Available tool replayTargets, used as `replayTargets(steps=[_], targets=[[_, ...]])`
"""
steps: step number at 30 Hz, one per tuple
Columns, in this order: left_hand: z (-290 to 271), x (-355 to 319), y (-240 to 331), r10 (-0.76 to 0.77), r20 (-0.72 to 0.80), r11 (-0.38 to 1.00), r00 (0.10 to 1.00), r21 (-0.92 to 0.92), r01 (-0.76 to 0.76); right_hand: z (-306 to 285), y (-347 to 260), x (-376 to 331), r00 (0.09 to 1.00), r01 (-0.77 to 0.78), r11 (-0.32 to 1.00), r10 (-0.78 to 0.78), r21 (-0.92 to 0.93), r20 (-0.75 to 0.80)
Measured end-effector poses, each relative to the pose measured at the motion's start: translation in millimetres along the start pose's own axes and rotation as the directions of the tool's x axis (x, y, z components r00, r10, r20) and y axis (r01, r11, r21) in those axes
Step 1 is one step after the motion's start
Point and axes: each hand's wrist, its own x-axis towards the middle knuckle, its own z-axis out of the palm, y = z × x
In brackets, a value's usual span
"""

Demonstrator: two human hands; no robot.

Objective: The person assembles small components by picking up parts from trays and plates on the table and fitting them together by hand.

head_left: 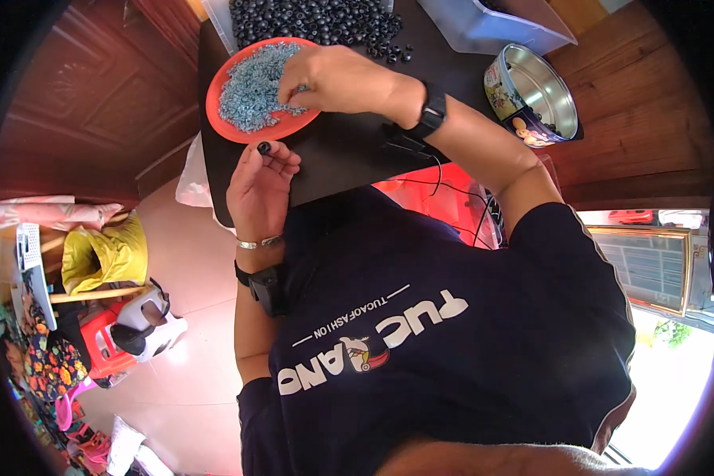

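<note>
Currently: small black ring (263,147) pinched at my left hand (259,184) fingertips, grip clenched on it, held at the near-left edge of the black surface (349,155), just near of the orange plate (224,123). Right hand (341,79) is on the plate's right side, fingertips down in the pile of blue-grey washers (254,83); can't tell if that grip holds one. Heap of black rings (317,20) sits far of the plate. Open round tin (531,95) at far right, clear plastic bin (492,24) beyond it.
</note>
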Motion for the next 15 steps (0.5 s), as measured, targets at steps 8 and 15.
replayTargets(steps=[8,15], targets=[[-2.7,-1.2,-2.8,0.067,0.038,0.995,0.997,-0.073,-0.064,14.2,3.9,11.4,0.974,0.034,0.988,0.001,-0.151,0.225],[-5.3,-1.2,-3.3,0.059,0.038,0.996,0.998,-0.067,-0.056,18.0,6.7,9.1,0.991,0.036,0.993,-0.022,-0.108,0.133]])
